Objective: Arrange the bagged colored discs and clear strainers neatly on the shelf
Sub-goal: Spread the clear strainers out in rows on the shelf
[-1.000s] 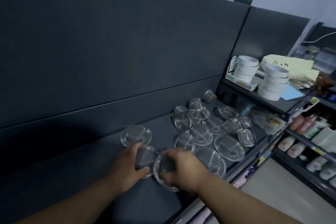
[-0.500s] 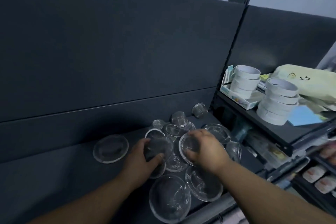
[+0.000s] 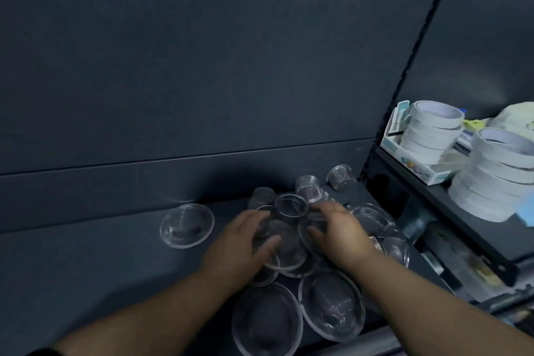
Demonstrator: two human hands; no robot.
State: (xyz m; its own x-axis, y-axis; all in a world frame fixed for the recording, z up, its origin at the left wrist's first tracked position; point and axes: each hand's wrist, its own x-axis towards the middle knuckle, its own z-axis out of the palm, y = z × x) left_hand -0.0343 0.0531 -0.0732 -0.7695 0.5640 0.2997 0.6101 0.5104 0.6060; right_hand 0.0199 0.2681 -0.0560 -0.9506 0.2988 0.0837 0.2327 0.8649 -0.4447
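Note:
Several clear mesh strainers lie in a heap on the dark shelf point(image 3: 86, 263). My left hand point(image 3: 239, 246) grips a mid-sized strainer point(image 3: 277, 243) in the middle of the heap, thumb on its near rim. My right hand point(image 3: 338, 234) holds the rim of another strainer point(image 3: 310, 233) beside it. A small round strainer point(image 3: 291, 205) sits just beyond both hands. Two large flat strainers point(image 3: 332, 305) lie near the front edge, under my forearms. One lone strainer point(image 3: 187, 225) rests apart on the left. No bagged colored discs are visible.
Small cup-shaped strainers point(image 3: 340, 177) stand at the back by the shelf divider point(image 3: 404, 81). On the neighbouring higher shelf point(image 3: 433, 196) to the right stand two stacks of white tape rolls point(image 3: 430, 130) and a yellowish bag point(image 3: 517, 117). The shelf's left half is bare dark surface.
The view has closed in on the heap. Both hands have moved slightly forward into the pile, still holding their strainers; the lone strainer stays on the left.

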